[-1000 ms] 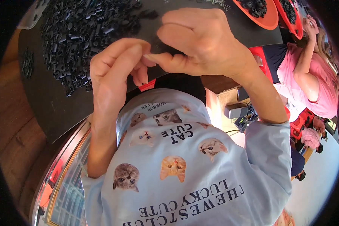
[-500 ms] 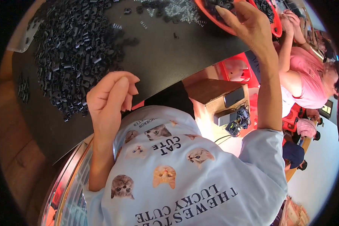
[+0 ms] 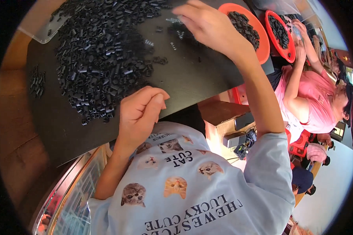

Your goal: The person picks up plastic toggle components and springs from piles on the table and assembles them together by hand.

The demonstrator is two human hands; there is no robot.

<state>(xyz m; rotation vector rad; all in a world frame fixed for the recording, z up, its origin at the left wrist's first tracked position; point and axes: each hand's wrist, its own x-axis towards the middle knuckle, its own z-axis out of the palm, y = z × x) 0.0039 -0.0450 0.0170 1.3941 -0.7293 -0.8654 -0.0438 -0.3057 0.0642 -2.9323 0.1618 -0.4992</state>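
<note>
My left hand (image 3: 142, 113) hovers by the near edge of the dark table, its fingers curled in and the thumb pressed against them. Whatever it may hold is hidden. A large heap of small black plastic parts (image 3: 102, 58) spreads just beyond it. Farther out, my right hand (image 3: 213, 27) reaches over the table with fingers stretched out. Below those fingers lie small metal springs (image 3: 179, 34) and dark pieces, partly covered by the hand. Right of this hand stands an orange-red bowl (image 3: 264, 49) holding black parts.
A second red bowl (image 3: 290, 56) of black parts stands farther right, beside a person in pink (image 3: 302, 94) with both hands near it. A small group of black pieces (image 3: 37, 81) lies at the table's left. A clear plastic tray (image 3: 43, 33) sits behind. Below the table stands a cardboard box (image 3: 215, 129).
My right hand has left the orange-red bowl and moved left over the springs. My left hand stays curled near the table edge. The whole view has shifted.
</note>
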